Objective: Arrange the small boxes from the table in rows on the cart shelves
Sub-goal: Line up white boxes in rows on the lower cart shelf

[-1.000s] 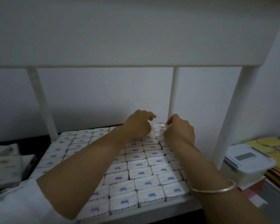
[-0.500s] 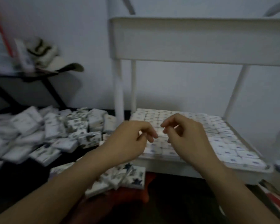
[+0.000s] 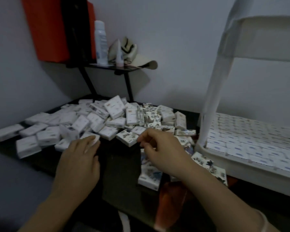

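Observation:
A loose pile of small white boxes [image 3: 114,114] covers the dark table [image 3: 120,166]. My left hand [image 3: 80,158] reaches over the near edge of the pile, fingers apart, with the fingertips resting on one white box [image 3: 90,137]. My right hand [image 3: 161,148] hovers with loosely curled fingers at the corner of a blue-patterned box [image 3: 126,137] and holds nothing. More patterned boxes [image 3: 150,177] lie under my right forearm. To the right stands the white cart, its lower shelf [image 3: 213,155] packed with neat rows of boxes [image 3: 249,138].
The cart's white post [image 3: 214,87] and upper shelf [image 3: 266,39] rise on the right. Behind the pile, a black rack carries a red box [image 3: 45,27], a spray bottle [image 3: 100,41] and a cap [image 3: 132,54]. An orange-red object [image 3: 171,203] sits low by the table's edge.
My view has swung left from the cart shelf to the table. Both hands left the shelf rows and moved over to the pile of boxes.

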Available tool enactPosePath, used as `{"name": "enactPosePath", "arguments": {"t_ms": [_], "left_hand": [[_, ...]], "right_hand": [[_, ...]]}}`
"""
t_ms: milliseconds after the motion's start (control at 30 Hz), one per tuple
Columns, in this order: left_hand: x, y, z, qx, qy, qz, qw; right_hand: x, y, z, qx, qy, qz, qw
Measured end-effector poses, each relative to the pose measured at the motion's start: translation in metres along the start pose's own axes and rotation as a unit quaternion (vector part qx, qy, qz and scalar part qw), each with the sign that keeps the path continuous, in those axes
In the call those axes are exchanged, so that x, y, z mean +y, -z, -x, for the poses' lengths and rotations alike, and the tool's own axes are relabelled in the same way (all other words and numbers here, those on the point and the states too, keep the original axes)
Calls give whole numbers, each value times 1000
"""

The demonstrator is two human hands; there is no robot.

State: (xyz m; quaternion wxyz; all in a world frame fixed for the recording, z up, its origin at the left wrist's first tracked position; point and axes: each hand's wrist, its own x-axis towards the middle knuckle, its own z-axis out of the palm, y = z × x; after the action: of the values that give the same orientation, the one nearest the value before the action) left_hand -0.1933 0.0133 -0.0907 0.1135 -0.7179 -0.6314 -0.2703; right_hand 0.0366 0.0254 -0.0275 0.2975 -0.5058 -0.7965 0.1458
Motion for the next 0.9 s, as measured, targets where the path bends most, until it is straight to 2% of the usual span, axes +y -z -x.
{"name": "enactPosePath", "arguments": {"t_ms": [100,300,500,633,767,900], "left_hand": [[-18,-9,10,-27,21,-55,998],[-32,-13,14,31,-6,61,998],[-45,-11,10,21,32,166,985],[-48,2,5,-9,61,214,975],[-52,6,2,-49,84,231,968],[-48,9,-2,-62,84,188,977]], "right_hand": [[-16,-25,-22,-27,26,-3,999],[-37,-79,-69,-87,59,42,994],[-35,-114,-118,-123,-24,47,991],[-33,-115,-127,-152,-11,61,986],[-27,-109,-120,-186,-3,61,981],[-19,-98,-116,-174,-40,70,981]]}}
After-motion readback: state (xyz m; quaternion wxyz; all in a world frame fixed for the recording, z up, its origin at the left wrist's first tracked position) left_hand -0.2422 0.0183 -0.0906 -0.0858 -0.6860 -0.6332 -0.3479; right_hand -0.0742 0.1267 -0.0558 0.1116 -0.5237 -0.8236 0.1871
